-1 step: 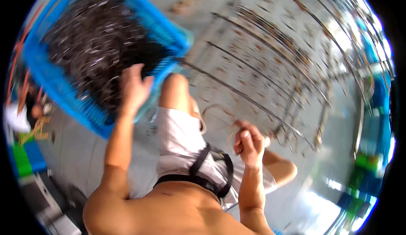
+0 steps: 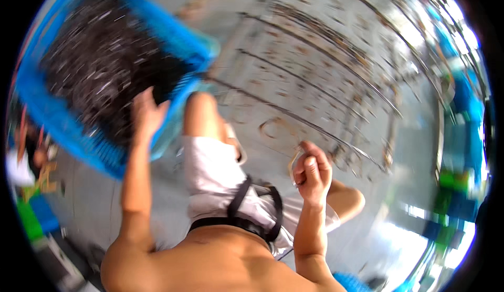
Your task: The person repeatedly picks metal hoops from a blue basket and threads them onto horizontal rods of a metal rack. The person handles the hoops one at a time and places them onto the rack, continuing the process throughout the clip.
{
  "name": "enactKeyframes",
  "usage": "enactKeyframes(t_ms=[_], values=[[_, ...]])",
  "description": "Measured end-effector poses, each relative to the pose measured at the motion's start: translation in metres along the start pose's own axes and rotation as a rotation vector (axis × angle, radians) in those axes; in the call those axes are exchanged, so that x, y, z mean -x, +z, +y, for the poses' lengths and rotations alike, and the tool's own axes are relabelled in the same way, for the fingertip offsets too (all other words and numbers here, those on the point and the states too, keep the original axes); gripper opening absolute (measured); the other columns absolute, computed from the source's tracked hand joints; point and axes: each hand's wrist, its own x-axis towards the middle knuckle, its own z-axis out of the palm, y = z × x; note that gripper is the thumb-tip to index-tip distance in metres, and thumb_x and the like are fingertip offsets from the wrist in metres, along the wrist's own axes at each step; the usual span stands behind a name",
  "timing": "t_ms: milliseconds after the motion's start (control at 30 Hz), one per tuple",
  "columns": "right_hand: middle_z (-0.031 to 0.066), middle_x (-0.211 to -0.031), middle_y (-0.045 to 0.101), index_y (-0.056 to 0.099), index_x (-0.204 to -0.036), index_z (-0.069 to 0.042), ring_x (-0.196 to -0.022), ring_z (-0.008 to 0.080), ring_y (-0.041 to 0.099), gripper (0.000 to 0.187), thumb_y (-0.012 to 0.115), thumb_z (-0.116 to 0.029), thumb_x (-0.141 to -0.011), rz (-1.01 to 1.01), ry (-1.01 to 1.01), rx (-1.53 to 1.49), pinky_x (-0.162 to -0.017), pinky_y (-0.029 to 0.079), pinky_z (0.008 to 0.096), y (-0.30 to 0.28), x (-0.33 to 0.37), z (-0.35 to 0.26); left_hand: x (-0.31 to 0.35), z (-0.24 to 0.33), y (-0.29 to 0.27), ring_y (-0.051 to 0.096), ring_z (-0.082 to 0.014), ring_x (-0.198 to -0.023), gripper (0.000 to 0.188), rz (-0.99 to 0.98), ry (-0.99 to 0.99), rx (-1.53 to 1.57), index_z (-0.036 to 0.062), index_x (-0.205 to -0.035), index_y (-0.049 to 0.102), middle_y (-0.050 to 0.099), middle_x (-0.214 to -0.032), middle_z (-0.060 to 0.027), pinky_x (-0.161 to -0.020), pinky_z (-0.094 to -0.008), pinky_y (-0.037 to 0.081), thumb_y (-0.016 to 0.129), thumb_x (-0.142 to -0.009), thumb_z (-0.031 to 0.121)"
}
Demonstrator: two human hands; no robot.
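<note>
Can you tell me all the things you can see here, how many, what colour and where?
Crate: one, blue plastic, upper left, tilted.
Small metal pieces: too many to count, dark and shiny, filling the crate.
Wire rods: several, grey metal, long and thin, across the upper right; blurred.
Wire loop: one, pale metal, at the right hand.
Floor: grey, lower left.
Shorts: one pair, white, centre.
Strap: black, at the waist.
Left hand: one, open, fingers spread at the crate's edge over the pieces.
Right hand: one, closed in a grip on the wire loop.
</note>
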Motion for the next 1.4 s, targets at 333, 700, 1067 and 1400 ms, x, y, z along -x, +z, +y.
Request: enactKeyframes(t_ms=[333,700,1067,1400], values=[[0.0023,-0.07,0.054,0.053,-0.119,-0.005,-0.049,0.0069,0.047,0.026,0.045,-0.015,-0.097,1.081,-0.388,0.4,-0.042,0.038,0.0211,-0.132,-0.006,-0.023,-0.036,-0.071,-0.018,0.058,-0.0127,-0.064,0.023,-0.373,-0.327,0.492,0.0013,-0.108,0.059,0.062,-0.079,-0.0084,-0.054,-0.0259,0.047,0.057,-0.086,0.008],[-0.0009,-0.064,0.05,0.057,-0.117,-0.005,-0.05,0.0041,0.042,0.025,0.046,-0.017,-0.098,0.96,-0.281,0.057,-0.042,0.036,0.021,-0.147,-0.021,0.002,-0.059,-0.002,-0.082,0.042,-0.0053,-0.064,0.017,-0.353,-0.032,1.284,0.0055,-0.107,0.052,0.058,-0.105,-0.0103,-0.059,-0.0185,0.033,0.046,-0.091,0.004],[-0.0016,-0.062,0.048,0.056,-0.116,-0.002,-0.047,0.0047,0.038,0.025,0.047,-0.016,-0.097,0.95,-0.31,-0.016,-0.04,0.034,0.0201,-0.143,-0.022,0.001,-0.022,0.095,-0.02,0.03,-0.0015,-0.043,0.043,-0.643,-0.13,1.579,0.0006,-0.128,0.045,0.045,-0.071,0.0012,-0.039,-0.0159,0.025,0.054,-0.094,0.024],[-0.0018,-0.061,0.047,0.057,-0.117,-0.003,-0.047,0.0041,0.038,0.025,0.047,-0.015,-0.097,1.005,-0.336,-0.035,-0.04,0.034,0.0203,-0.136,-0.029,0.005,-0.017,0.158,-0.006,0.032,-0.002,-0.056,0.023,-0.263,-0.237,0.889,0.0029,-0.094,0.063,0.045,-0.065,0.0053,-0.047,-0.0204,0.022,0.06,-0.091,0.025]])
